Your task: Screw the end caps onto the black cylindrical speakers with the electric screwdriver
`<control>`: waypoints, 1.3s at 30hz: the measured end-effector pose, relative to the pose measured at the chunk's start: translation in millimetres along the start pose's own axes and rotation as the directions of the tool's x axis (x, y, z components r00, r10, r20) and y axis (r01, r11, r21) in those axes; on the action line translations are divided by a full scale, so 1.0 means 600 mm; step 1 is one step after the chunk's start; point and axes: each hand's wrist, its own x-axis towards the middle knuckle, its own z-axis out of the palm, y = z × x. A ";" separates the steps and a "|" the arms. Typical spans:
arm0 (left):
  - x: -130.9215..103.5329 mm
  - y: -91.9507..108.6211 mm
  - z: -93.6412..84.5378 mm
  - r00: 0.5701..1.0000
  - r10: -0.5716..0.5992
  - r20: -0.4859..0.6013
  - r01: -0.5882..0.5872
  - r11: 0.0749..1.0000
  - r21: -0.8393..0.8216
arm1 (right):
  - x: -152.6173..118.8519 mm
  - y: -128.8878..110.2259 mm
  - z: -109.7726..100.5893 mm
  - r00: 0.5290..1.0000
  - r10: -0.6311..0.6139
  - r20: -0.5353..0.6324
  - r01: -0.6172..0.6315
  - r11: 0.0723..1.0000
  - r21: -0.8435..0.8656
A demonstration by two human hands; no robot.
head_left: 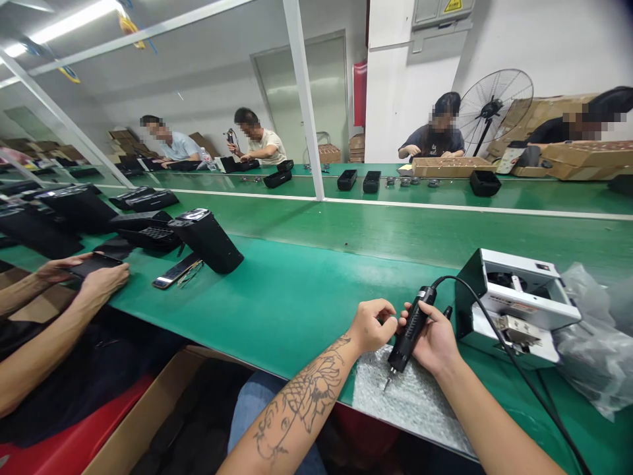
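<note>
A black electric screwdriver (410,333) slants over the near edge of the green bench, its bit pointing down at a sheet of bubble wrap (403,402). My right hand (438,340) is wrapped round its body from the right. Just left of the tool is my left hand (373,324), fingers curled and pressed together near the fingertips of my right hand; whether something small is between them is hidden. A black cable (487,310) runs from the top of the screwdriver over to the right.
A white and black machine (519,303) and clear plastic bags (593,336) stand on the right. At left, a person's hands (101,277) hold a dark panel near a phone (177,270) and black housings (208,241). Several people sit across the green bench (277,277).
</note>
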 end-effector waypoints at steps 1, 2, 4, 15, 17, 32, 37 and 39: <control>0.000 0.000 0.000 1.000 0.000 0.000 0.000 1.000 -0.001 | -0.001 0.000 0.001 1.000 0.000 -0.001 0.000 1.000 -0.002; -0.001 0.000 0.001 1.000 0.001 0.001 -0.001 1.000 -0.004 | -0.001 0.000 0.001 1.000 0.000 0.000 0.000 1.000 -0.003; -0.002 0.004 0.005 1.000 0.009 0.013 -0.009 1.000 -0.014 | -0.002 0.000 0.002 1.000 0.007 0.002 -0.007 1.000 -0.007; -0.006 0.016 0.009 0.988 0.127 -0.092 -0.126 0.992 0.017 | 0.003 -0.002 -0.001 0.999 0.035 0.015 -0.035 0.999 -0.001; -0.006 0.016 0.007 0.985 0.145 -0.095 -0.143 0.989 0.030 | 0.003 -0.002 -0.001 0.999 0.033 0.013 -0.033 0.999 0.001; -0.004 0.015 0.003 0.975 0.188 -0.120 -0.176 0.979 0.105 | 0.003 0.000 -0.001 0.999 0.025 0.028 -0.026 1.000 0.013; -0.003 0.015 0.002 0.973 0.199 -0.117 -0.186 0.975 0.119 | 0.003 0.000 -0.001 0.999 0.022 0.029 -0.023 1.000 0.008; -0.003 0.014 0.003 0.972 0.207 -0.113 -0.193 0.973 0.123 | 0.004 -0.001 -0.002 0.999 0.024 0.031 -0.024 1.000 0.009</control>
